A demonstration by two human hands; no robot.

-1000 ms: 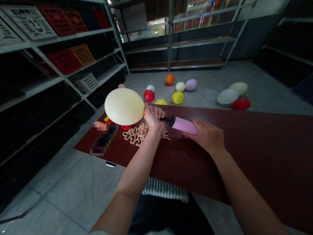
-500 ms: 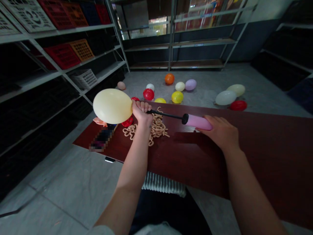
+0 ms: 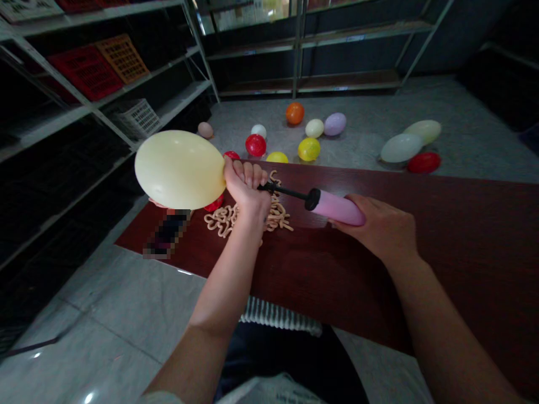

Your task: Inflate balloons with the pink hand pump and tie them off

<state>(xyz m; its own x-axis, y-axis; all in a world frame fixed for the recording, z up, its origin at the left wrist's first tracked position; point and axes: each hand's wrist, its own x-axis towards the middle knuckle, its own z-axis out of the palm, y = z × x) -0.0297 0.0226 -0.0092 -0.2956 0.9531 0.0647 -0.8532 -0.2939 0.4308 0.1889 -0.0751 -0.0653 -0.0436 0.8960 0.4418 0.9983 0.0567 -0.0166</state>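
A pale yellow balloon (image 3: 179, 169), well inflated, points left over the table. Its neck is inside my left hand (image 3: 246, 184), whose fingers are wrapped round it and the black end of a hand balloon pump. The nozzle itself is hidden by those fingers. From there a black rod (image 3: 289, 192) runs right into the pump's pink barrel (image 3: 339, 207), which my right hand (image 3: 381, 227) grips at its far end. Beneath my left wrist lies a pile of beige, twisted long balloons (image 3: 221, 220). A red balloon (image 3: 214, 203) shows partly behind the yellow one.
The dark red table (image 3: 320, 269) bears a blurred phone-like object (image 3: 167, 233) at its left. On the floor beyond lie several balloons, among them an orange balloon (image 3: 295, 113) and a lilac balloon (image 3: 335, 124). Shelving (image 3: 297, 50) with crates (image 3: 86, 70) stands behind and left.
My right hand has pushed the pink barrel leftward, so less of the black rod shows. The yellow balloon looks somewhat larger. My view has tipped downward.
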